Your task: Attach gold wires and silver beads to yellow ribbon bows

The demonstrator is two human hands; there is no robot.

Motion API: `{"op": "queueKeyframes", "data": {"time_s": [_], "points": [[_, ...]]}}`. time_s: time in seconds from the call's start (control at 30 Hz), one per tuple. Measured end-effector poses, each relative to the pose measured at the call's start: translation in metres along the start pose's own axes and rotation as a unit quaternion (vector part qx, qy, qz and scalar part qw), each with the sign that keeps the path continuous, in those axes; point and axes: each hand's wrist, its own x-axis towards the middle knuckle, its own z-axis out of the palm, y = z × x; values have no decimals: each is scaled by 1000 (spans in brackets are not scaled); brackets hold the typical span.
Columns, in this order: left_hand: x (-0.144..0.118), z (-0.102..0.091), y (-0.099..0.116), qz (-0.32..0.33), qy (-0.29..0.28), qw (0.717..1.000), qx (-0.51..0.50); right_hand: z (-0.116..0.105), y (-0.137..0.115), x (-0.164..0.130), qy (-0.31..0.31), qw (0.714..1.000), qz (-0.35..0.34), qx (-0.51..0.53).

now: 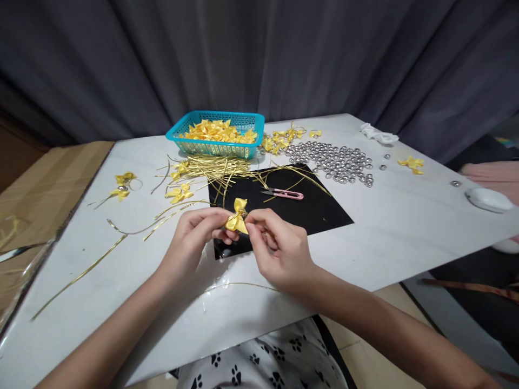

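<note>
A yellow ribbon bow (239,207) is held up between my two hands, over the near part of a black sheet (324,208). My left hand (206,224) pinches the bow's left side with thumb and fingers. On the other side, my right hand (279,240) has its thumb and index finger closed at the bow's edge. Fingers hide part of the bow's middle, where a thin gold tie seems to run. Just beyond lie pink-handled thread snips (290,194) on the black sheet.
Behind stands a blue basket (172,135) of yellow bows. Gold twist ties (219,168) lie before it, silver beads (336,162) to its right. More bows (178,193) are scattered around. A white computer mouse (488,199) and crumpled tissue (379,134) sit at right.
</note>
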Motion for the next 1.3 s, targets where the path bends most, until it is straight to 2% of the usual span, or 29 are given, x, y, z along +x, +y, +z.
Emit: {"op": "queueKeyframes", "data": {"time_s": [0.23,0.47,0.87,1.03,1.17,1.3], "points": [[-2,-2,-1,9,-19,1000,21,0,1,-1,2,1000,1,-5],[-3,-2,-2,25,6,996,82,2,1,-2,-4,1000,8,-16],[-3,-3,-3,15,16,999,35,2,2,-2,-3,1000,3,-16],[-3,-1,-2,22,27,998,57,3,2,-2,2,999,42,-22],[-1,0,-2,20,34,997,73,2,3,-2,16,998,37,-56],[0,0,-3,26,47,995,89,-1,2,0,-6,993,9,-114]]}}
